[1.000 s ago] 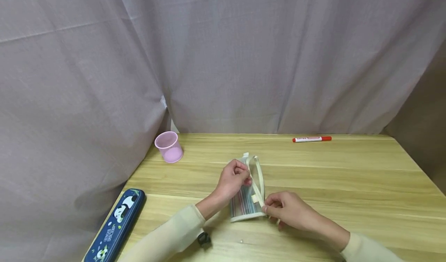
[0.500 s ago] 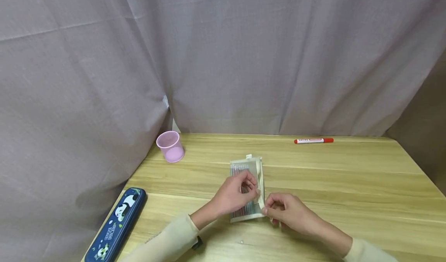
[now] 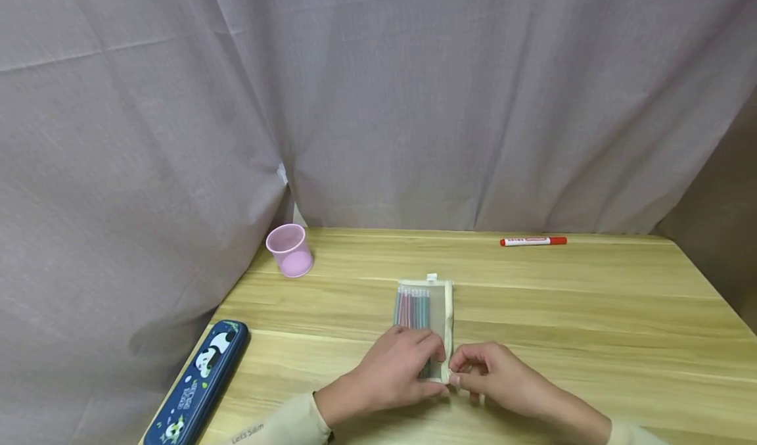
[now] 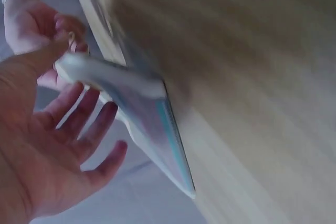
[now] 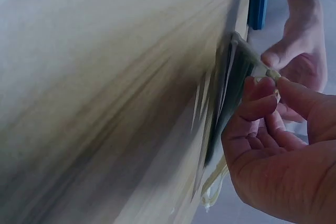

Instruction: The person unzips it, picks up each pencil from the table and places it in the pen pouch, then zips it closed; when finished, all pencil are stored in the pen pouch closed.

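Note:
A see-through mesh pencil pouch (image 3: 437, 307) with cream trim lies on the wooden table in front of me. Several slim striped sticks with pale ends, like pencils (image 3: 414, 304), show through its left part. My left hand (image 3: 396, 369) lies across the near end of the pouch. In the left wrist view its thumb and fingers (image 4: 71, 108) stand on either side of the pouch's corner. With thumb and forefinger, my right hand (image 3: 503, 373) pinches the near right corner, where the cream zipper edge (image 3: 447, 327) ends. The pouch's near left part is hidden under my left hand.
A pink cup (image 3: 290, 251) stands at the back left. Along the left table edge lies a navy pencil case (image 3: 198, 379) with pandas on it. A red and white marker (image 3: 532, 241) lies at the back right, before a grey curtain (image 3: 384, 103).
My left hand has come down along the zipper edge from the far end to the near corner. The edge, bowed open earlier, now lies straight and flat. My right hand keeps its hold.

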Demonstrator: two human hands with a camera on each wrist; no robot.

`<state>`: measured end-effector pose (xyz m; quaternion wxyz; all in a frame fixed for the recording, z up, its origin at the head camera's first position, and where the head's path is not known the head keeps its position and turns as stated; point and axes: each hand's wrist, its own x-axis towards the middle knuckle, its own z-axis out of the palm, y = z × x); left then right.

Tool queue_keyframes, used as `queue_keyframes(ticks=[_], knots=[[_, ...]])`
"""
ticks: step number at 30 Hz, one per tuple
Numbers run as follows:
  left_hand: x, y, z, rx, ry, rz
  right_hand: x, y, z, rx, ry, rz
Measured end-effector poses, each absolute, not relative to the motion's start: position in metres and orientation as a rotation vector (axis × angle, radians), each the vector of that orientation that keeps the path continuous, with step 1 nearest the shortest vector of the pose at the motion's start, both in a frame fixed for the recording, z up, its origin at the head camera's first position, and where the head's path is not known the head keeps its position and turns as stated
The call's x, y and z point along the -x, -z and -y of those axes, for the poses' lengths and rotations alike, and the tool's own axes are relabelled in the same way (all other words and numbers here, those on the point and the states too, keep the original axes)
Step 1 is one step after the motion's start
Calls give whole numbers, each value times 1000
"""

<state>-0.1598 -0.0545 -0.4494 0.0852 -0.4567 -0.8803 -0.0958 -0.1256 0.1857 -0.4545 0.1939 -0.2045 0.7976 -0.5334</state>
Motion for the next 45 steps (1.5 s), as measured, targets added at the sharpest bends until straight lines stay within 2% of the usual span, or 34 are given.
queue_keyframes(ticks=[12,23,37,45], knots=[[149,455,54,1372,151,2274,114,447,-182,592,1362,-2462],[151,452,57,1362,82,2247,113,448,-181,644,1259,-2680],[155,447,61,1366,104,2275,119,444,-179,576,1088,-2956],[155,445,61,1366,125,2292,138,443,-196,481,1043,-2967]])
